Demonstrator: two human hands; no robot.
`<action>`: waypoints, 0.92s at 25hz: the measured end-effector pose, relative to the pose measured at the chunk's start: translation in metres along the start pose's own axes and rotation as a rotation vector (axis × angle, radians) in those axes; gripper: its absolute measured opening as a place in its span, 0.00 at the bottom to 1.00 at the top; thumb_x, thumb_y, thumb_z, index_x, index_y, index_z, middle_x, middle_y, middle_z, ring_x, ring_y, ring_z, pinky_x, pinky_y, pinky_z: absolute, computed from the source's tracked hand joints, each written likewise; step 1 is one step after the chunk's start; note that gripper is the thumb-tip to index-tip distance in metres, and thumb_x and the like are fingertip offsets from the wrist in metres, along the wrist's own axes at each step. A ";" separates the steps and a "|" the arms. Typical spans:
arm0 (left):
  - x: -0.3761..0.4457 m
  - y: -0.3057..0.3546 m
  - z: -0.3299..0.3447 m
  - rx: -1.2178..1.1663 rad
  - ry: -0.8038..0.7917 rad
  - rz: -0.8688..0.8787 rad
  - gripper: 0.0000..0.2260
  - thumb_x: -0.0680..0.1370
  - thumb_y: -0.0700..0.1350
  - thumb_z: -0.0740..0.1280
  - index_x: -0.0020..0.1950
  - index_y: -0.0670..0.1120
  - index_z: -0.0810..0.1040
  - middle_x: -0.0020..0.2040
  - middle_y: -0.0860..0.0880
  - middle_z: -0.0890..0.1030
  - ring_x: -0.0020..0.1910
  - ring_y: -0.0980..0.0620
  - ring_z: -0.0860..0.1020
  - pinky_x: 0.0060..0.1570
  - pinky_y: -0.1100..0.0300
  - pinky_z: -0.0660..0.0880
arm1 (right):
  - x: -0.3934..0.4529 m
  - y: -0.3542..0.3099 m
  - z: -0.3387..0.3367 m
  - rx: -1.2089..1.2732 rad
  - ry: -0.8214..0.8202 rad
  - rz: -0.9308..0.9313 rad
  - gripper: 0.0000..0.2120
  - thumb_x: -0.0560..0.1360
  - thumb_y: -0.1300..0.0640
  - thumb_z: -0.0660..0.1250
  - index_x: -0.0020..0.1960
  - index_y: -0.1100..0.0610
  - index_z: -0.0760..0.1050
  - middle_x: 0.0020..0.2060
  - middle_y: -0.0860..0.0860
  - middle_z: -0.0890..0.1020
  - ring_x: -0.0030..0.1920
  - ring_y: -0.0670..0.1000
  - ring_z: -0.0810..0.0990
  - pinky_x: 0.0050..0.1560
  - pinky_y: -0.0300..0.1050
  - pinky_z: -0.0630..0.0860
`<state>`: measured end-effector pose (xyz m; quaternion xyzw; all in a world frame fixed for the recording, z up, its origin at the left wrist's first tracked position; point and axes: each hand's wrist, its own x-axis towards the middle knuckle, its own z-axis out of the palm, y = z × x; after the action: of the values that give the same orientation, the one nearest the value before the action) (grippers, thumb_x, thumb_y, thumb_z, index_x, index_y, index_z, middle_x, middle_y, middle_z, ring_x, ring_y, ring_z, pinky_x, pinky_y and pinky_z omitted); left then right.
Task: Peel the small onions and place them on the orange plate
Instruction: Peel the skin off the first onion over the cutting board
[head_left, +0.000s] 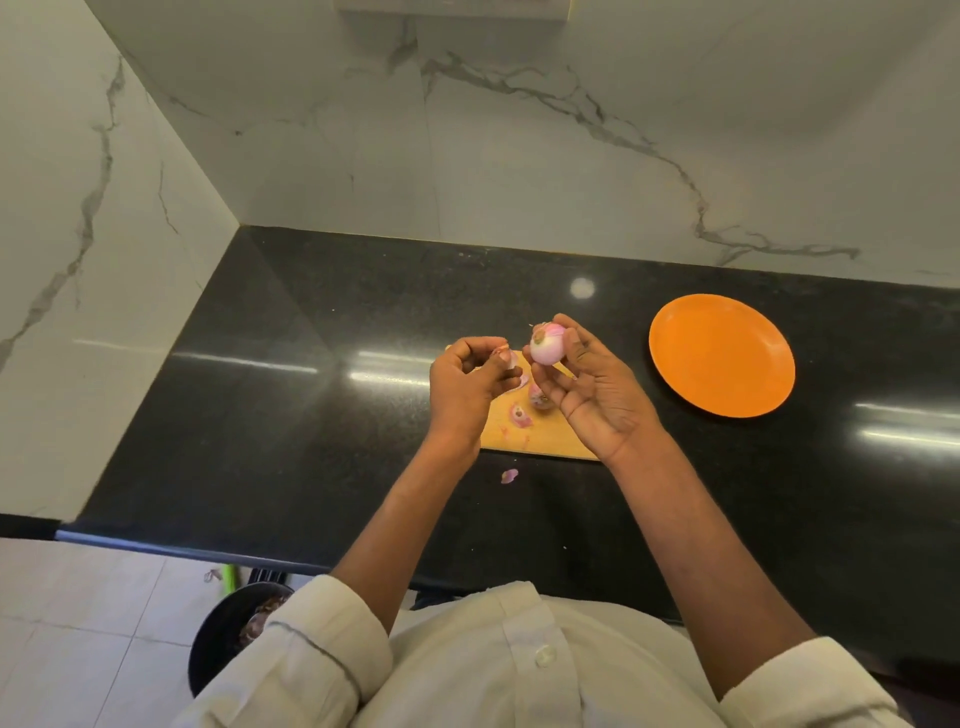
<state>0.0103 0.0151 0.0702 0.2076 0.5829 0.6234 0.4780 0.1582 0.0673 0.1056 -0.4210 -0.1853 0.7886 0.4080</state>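
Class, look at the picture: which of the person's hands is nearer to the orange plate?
Right. The right hand, holding a peeled onion, sits just left of the orange plate. The left hand, pinching a piece of peel, is farther left.

There is one orange plate (722, 355) on the black surface (311, 415). There is one wooden board (540, 431). One peeled onion (546, 345) is held up, and one more onion (540, 397) lies on the board. Two hands show: the left hand (465, 384) and the right hand (597, 389).
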 end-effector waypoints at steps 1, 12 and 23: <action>0.003 -0.003 -0.002 0.071 0.008 0.022 0.06 0.82 0.36 0.72 0.59 0.39 0.83 0.54 0.38 0.85 0.48 0.45 0.87 0.49 0.57 0.85 | 0.002 0.002 0.000 -0.017 0.007 0.005 0.18 0.78 0.59 0.73 0.67 0.58 0.81 0.64 0.59 0.84 0.66 0.62 0.82 0.63 0.54 0.83; 0.028 -0.009 -0.001 0.798 -0.127 0.172 0.10 0.84 0.47 0.71 0.63 0.45 0.85 0.58 0.51 0.86 0.59 0.55 0.82 0.58 0.61 0.75 | 0.020 0.004 -0.004 -0.169 0.156 0.010 0.09 0.83 0.63 0.68 0.59 0.59 0.85 0.59 0.58 0.86 0.60 0.61 0.86 0.64 0.58 0.82; 0.007 0.006 0.007 0.536 -0.185 0.390 0.10 0.81 0.45 0.76 0.61 0.45 0.86 0.51 0.53 0.88 0.51 0.56 0.87 0.55 0.53 0.85 | 0.006 -0.004 -0.002 -0.454 0.024 -0.200 0.09 0.81 0.63 0.71 0.59 0.55 0.86 0.56 0.52 0.88 0.58 0.53 0.87 0.58 0.51 0.85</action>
<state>0.0104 0.0254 0.0757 0.4889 0.6296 0.5063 0.3291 0.1594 0.0743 0.1037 -0.4907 -0.3937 0.6774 0.3812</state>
